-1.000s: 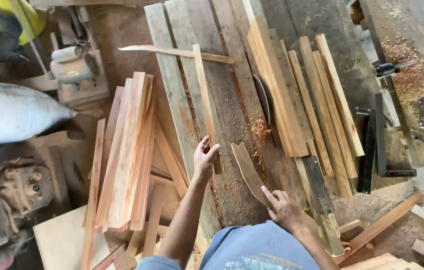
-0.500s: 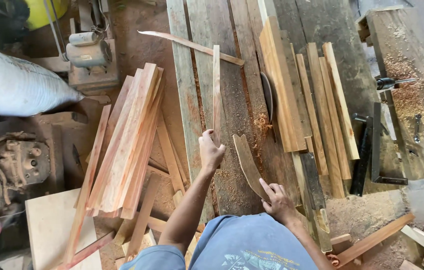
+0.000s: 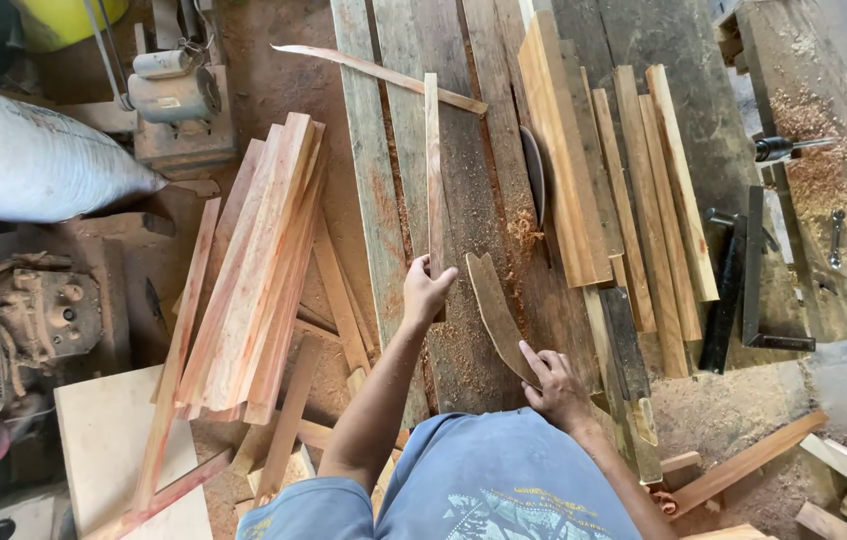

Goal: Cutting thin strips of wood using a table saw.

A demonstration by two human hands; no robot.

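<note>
My left hand [image 3: 426, 291] grips the near end of a long thin wooden strip [image 3: 433, 160] that lies lengthwise on the plank saw table [image 3: 383, 200]. My right hand [image 3: 555, 388] rests on the near end of a short curved dark offcut [image 3: 493, 312] on the same table. A circular saw blade [image 3: 533, 172] stands up through the table just right of the strip, with sawdust around it. A thick pale board [image 3: 563, 150] lies along the blade's right side.
Several cut slats [image 3: 658, 190] lie right of the board. A stack of reddish slats [image 3: 258, 265] leans left of the table. A white sack [image 3: 33, 160], an engine [image 3: 38, 315] and a small motor [image 3: 175, 90] sit at left. Black clamps [image 3: 743, 280] lie at right.
My left hand has closed on the strip's near end and the strip now lies straight along the table. My right hand has stayed on the curved offcut. The camera has shifted right.
</note>
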